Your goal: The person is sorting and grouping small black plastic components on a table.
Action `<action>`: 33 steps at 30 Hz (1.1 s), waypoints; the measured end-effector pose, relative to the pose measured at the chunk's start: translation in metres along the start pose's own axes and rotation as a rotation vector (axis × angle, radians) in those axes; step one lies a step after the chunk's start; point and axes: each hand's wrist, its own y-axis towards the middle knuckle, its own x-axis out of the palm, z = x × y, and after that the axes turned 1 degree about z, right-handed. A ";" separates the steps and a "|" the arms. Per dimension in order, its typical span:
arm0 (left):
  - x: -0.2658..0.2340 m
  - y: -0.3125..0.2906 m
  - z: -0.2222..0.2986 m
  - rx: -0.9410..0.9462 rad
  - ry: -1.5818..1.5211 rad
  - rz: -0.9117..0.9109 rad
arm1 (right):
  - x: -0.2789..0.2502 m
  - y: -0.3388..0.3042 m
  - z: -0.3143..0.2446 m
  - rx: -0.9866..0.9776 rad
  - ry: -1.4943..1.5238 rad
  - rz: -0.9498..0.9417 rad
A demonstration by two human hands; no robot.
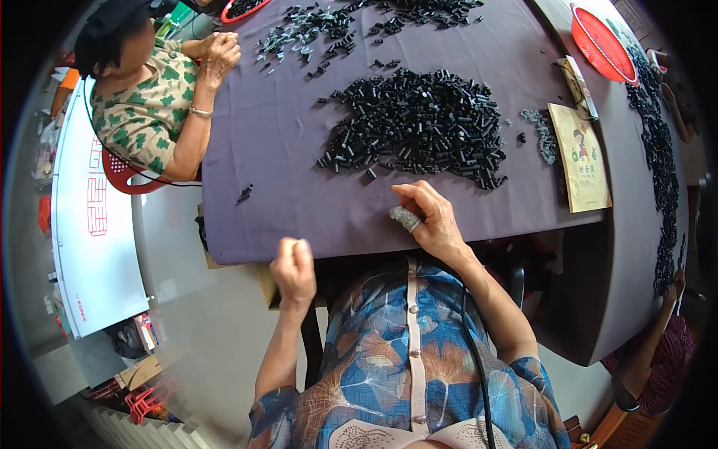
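Note:
A large heap of small black tubular pieces (419, 123) lies on the grey cloth-covered table (277, 179) in front of me. My right hand (437, 224) is at the near edge of the table, just below the heap. A grey wrap (404, 218) covers its thumb, which stands apart from the bent fingers, and nothing shows between them. My left hand (294, 273) hovers left of it, off the table's near edge, with its fingers closed and slightly blurred. Anything inside that grip is hidden. Two loose black pieces (244, 194) lie at the table's left side.
At the far left sits a person (142, 112) in a green-patterned shirt, hands together over the table. More black and grey pieces (307, 34) lie farther back. To the right are a yellow paper booklet (580, 157), a red basket (603, 45) and a long row of black pieces (662, 172).

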 end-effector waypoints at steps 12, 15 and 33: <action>-0.046 -0.101 -0.242 -0.324 0.501 -0.135 | 0.001 0.002 -0.007 0.021 -0.026 0.014; -0.035 -0.109 -0.249 -0.218 0.581 -0.209 | 0.002 0.002 -0.007 0.026 -0.032 0.016; -0.010 -0.002 -0.016 0.389 0.065 -0.033 | 0.000 0.002 -0.004 -0.039 -0.042 0.017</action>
